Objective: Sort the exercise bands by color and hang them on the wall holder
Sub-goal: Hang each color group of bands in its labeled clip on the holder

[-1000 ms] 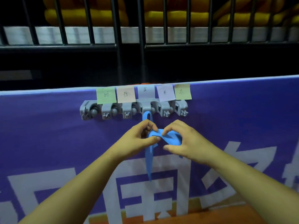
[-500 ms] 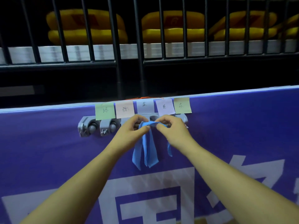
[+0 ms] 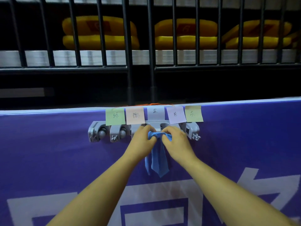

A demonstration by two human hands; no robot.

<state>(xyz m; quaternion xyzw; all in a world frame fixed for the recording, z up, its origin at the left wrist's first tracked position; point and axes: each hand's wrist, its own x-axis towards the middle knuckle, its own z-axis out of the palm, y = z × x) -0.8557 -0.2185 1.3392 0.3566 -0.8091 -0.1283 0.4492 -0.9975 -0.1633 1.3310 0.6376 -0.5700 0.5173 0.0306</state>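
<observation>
Five sticky notes [image 3: 115, 116] above holder [image 3: 101, 132], blue band [image 3: 158, 162] below, railing [image 3: 140, 67] behind

You are facing a gray wall holder [image 3: 116, 134] hanging on a purple banner [image 3: 48, 152], carrying five sticky notes [image 3: 115, 116] (handwritten) and a blue band [image 3: 158, 160].

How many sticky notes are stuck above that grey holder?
5, in a row above the holder: green note, pink note, blue note, purple note, yellow-green note, left to right.
</observation>
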